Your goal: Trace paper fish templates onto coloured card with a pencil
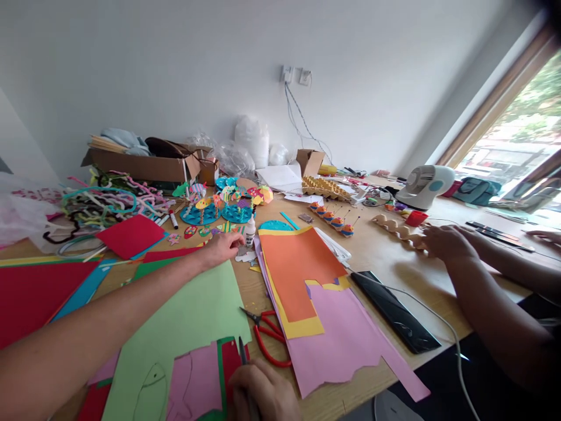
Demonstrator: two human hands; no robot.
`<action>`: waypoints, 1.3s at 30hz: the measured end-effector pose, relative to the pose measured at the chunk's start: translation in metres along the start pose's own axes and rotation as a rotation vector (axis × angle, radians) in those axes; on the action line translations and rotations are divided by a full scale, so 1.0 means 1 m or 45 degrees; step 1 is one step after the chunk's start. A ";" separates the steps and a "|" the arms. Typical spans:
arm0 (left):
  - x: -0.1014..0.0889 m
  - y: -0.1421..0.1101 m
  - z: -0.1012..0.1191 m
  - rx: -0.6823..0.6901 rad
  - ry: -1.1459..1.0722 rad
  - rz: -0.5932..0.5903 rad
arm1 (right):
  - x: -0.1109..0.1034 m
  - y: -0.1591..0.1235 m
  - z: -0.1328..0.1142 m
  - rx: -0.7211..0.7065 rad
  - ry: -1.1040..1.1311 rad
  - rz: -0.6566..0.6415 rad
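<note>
My right hand (265, 390) is closed around a dark pen (242, 352), its tip pointing up and away over the edge of the paper. Beneath it lie a light green sheet (193, 310) with a fish outline and a pink piece (199, 380) with another drawn outline. My left hand (222, 247) reaches across the green sheet, fingers curled together beside a small white glue bottle (250, 232) and a pale paper scrap (245, 256). What its fingertips hold, if anything, is hidden. Red-handled scissors (269, 339) rest between the green sheet and an orange sheet (293, 263).
Finished paper fish on blue bases (201, 214) stand behind the glue. At left are tangled pipe cleaners (114, 196) and red paper (39, 292). A black phone (394, 310), a cable and a fan (425, 186) are at right, where another person's hands (451, 242) touch an egg-carton strip (390, 225).
</note>
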State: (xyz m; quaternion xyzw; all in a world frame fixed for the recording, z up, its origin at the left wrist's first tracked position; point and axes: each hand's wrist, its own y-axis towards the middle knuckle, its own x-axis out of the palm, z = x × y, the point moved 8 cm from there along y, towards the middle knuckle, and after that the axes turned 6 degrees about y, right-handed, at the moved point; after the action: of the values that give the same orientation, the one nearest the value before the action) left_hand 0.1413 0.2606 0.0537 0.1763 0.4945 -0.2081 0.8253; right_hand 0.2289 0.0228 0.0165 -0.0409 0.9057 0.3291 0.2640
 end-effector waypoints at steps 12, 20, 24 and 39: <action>-0.027 -0.179 0.012 -0.141 -0.382 -0.523 | -0.027 0.012 -0.031 0.135 0.223 0.229; -0.012 -0.235 -0.019 -0.224 -0.321 -0.505 | 0.026 0.021 -0.073 -0.043 0.310 -0.054; -0.005 -0.241 -0.018 -0.185 -0.279 -0.497 | 0.034 0.020 -0.080 -0.079 0.234 -0.143; 0.001 -0.229 -0.015 -0.006 -0.059 -0.374 | 0.051 0.010 -0.065 0.000 0.218 -0.225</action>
State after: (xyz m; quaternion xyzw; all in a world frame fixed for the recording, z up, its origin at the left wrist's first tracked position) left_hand 0.0114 0.0728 0.0267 0.0953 0.4963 -0.3296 0.7974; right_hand 0.1537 -0.0050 0.0383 -0.1484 0.9178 0.2998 0.2137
